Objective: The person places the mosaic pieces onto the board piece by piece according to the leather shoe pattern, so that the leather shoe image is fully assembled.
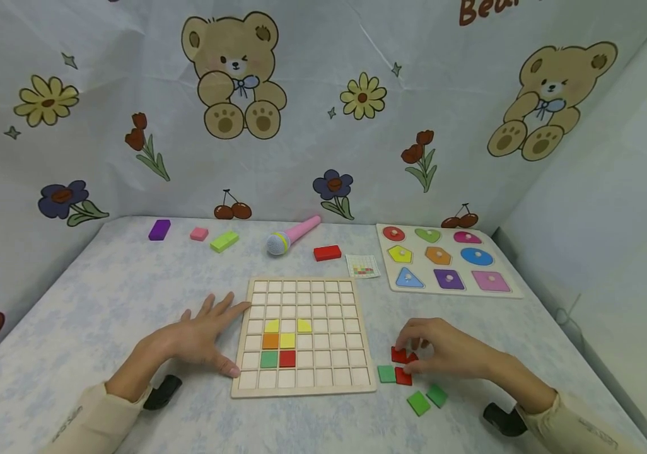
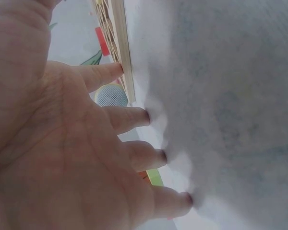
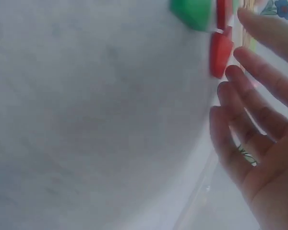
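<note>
A wooden grid board [image 1: 301, 378] lies in the middle of the table, with yellow, orange, green and red tiles [image 1: 279, 350] set in its lower left cells. My left hand [image 1: 210, 334] lies flat with spread fingers beside the board. In the left wrist view its index finger [image 2: 103, 74] touches the board's edge [image 2: 121, 43]. My right hand [image 1: 420, 348] hovers to the right of the board, its fingertips at a red tile [image 1: 400, 355] [image 3: 221, 52]. A second red tile [image 1: 404, 377] and a green tile [image 1: 386, 373] [image 3: 194, 12] lie right beside it.
Two more green tiles [image 1: 427, 399] lie near the front edge. A shape puzzle [image 1: 448, 261], a pattern card [image 1: 362, 265], a red block [image 1: 326, 253], a toy microphone [image 1: 292, 236] and green [image 1: 224, 241], pink [image 1: 199, 234] and purple [image 1: 159, 229] blocks sit at the back. Printed cloth walls enclose the table.
</note>
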A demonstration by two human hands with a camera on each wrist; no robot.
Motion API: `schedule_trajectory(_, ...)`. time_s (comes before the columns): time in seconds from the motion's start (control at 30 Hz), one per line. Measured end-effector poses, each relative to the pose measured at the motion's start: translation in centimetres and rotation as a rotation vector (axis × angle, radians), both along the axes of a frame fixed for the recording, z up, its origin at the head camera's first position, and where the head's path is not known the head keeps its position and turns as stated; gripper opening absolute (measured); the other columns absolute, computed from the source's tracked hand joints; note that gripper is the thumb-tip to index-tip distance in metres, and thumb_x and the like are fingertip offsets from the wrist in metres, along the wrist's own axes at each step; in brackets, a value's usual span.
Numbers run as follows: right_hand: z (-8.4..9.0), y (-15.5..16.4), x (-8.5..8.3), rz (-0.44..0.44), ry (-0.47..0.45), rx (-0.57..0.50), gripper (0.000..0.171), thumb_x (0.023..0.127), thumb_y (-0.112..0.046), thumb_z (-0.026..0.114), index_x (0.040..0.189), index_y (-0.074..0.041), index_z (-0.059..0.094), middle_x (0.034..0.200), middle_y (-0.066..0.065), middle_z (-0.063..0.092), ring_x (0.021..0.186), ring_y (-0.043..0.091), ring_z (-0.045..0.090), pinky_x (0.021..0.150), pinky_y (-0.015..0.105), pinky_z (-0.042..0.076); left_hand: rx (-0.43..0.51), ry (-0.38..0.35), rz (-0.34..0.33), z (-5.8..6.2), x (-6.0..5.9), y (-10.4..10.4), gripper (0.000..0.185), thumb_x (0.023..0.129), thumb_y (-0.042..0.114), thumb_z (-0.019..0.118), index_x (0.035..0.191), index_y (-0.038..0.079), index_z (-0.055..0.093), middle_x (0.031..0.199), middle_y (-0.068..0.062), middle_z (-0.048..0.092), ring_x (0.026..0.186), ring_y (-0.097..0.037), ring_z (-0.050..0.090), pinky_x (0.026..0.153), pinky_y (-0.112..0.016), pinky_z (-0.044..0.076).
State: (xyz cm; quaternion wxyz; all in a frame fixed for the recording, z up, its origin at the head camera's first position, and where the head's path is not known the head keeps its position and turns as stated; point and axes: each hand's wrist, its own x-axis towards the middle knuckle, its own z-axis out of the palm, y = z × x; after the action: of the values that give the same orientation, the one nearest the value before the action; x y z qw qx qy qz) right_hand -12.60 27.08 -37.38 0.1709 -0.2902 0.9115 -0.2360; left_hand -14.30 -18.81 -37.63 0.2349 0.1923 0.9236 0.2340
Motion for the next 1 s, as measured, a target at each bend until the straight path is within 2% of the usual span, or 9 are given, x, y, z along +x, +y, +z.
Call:
schedule_trajectory(0.1, -0.4, 0.4, 0.2, 0.013, -0.023, -0.023, 0.026, 0.084, -0.037, 0.081, 0.105, -0.029, 0.068, 0.105, -0.014, 0.062, 0.09, 0.006, 0.057, 0.081, 0.025, 0.053, 0.007, 0.001, 0.001, -0.1, 0.0, -0.1, 0.123, 0.067, 0.056, 0.087, 0.161, 0.016, 0.019, 0.166, -0.027, 0.0, 0.149, -0.056, -0.01, 0.103, -0.084, -0.005)
schedule_trajectory(0.2, -0.5, 0.2, 0.5, 0.031, -0.022, -0.04, 0.022, 0.084, -0.039, 0.08, 0.101, -0.031, 0.067, 0.109, -0.012, 0.059, 0.093, 0.007, 0.055, 0.082, 0.025, 0.051, 0.012, 0.005, -0.004, 0.0, 0.1, -0.1, 0.122, 0.068, 0.055, 0.087, 0.161, 0.017, 0.018, 0.166, -0.027, 0.0, 0.148, -0.056, -0.011, 0.103, -0.084, -0.005)
schedule_trajectory(0.33, -0.2, -0.3, 1.2, 0.048, 0.013, 0.019, 0.014, 0.087, -0.041, 0.078, 0.094, -0.035, 0.067, 0.117, -0.012, 0.056, 0.101, 0.01, 0.052, 0.087, 0.028, 0.051, 0.013, 0.013, -0.016, 0.1, 0.2, -0.2, 0.122, 0.069, 0.053, 0.088, 0.161, 0.017, 0.017, 0.166, -0.028, -0.001, 0.148, -0.058, -0.01, 0.102, -0.085, -0.004)
schedule_trajectory(0.43, 0.1, -0.8, 1.6, 0.039, 0.069, 0.115, 0.013, 0.086, -0.043, 0.078, 0.093, -0.038, 0.068, 0.12, -0.013, 0.056, 0.103, 0.009, 0.052, 0.088, 0.029, 0.054, 0.012, 0.014, -0.015, 0.1, 0.2, -0.2, 0.121, 0.069, 0.053, 0.088, 0.161, 0.017, 0.018, 0.166, -0.027, 0.0, 0.148, -0.058, -0.01, 0.102, -0.085, -0.004)
schedule_trajectory(0.53, 0.2, -1.3, 1.9, 0.044, 0.16, 0.19, 0.015, 0.083, -0.04, 0.08, 0.092, -0.037, 0.069, 0.122, -0.014, 0.058, 0.102, 0.007, 0.052, 0.084, 0.027, 0.055, 0.009, 0.016, -0.013, 0.0, 0.1, -0.2, 0.121, 0.069, 0.053, 0.088, 0.161, 0.017, 0.018, 0.166, -0.028, 0.0, 0.148, -0.058, -0.01, 0.102, -0.085, -0.003)
schedule_trajectory(0.63, 0.1, -1.9, 2.2, 0.076, 0.269, 0.241, 0.015, 0.079, -0.037, 0.081, 0.09, -0.034, 0.07, 0.121, -0.013, 0.061, 0.1, 0.008, 0.052, 0.079, 0.028, 0.055, 0.005, 0.013, -0.011, 0.0, 0.1, -0.2, 0.121, 0.069, 0.054, 0.087, 0.161, 0.017, 0.018, 0.166, -0.027, 0.0, 0.148, -0.057, -0.01, 0.102, -0.084, -0.003)
schedule_trajectory(0.73, 0.2, -2.5, 2.2, 0.103, 0.326, 0.274, 0.015, 0.078, -0.036, 0.081, 0.088, -0.032, 0.07, 0.12, -0.012, 0.062, 0.101, 0.009, 0.053, 0.08, 0.031, 0.054, 0.001, 0.013, -0.012, 0.0, 0.0, -0.2, 0.121, 0.068, 0.054, 0.087, 0.161, 0.017, 0.018, 0.166, -0.027, 0.0, 0.148, -0.057, -0.01, 0.103, -0.084, -0.003)
schedule_trajectory(0.93, 1.2, -3.8, 1.3, 0.113, 0.32, 0.274, 0.017, 0.082, -0.035, 0.079, 0.097, -0.028, 0.074, 0.119, -0.011, 0.065, 0.103, 0.008, 0.056, 0.085, 0.033, 0.055, -0.008, 0.017, -0.011, 0.1, -0.1, -0.2, 0.122, 0.068, 0.055, 0.087, 0.161, 0.018, 0.018, 0.166, -0.026, 0.0, 0.148, -0.057, -0.009, 0.103, -0.084, -0.002)
schedule_trajectory(1.0, 1.5, -4.9, 0.9, 0.134, 0.314, 0.234, 0.018, 0.084, -0.033, 0.077, 0.1, -0.026, 0.074, 0.114, -0.012, 0.066, 0.097, 0.008, 0.058, 0.081, 0.029, 0.055, -0.008, 0.017, -0.01, 0.2, -0.1, -0.2, 0.122, 0.068, 0.055, 0.087, 0.161, 0.018, 0.018, 0.166, -0.026, 0.0, 0.148, -0.056, -0.01, 0.103, -0.084, -0.003)
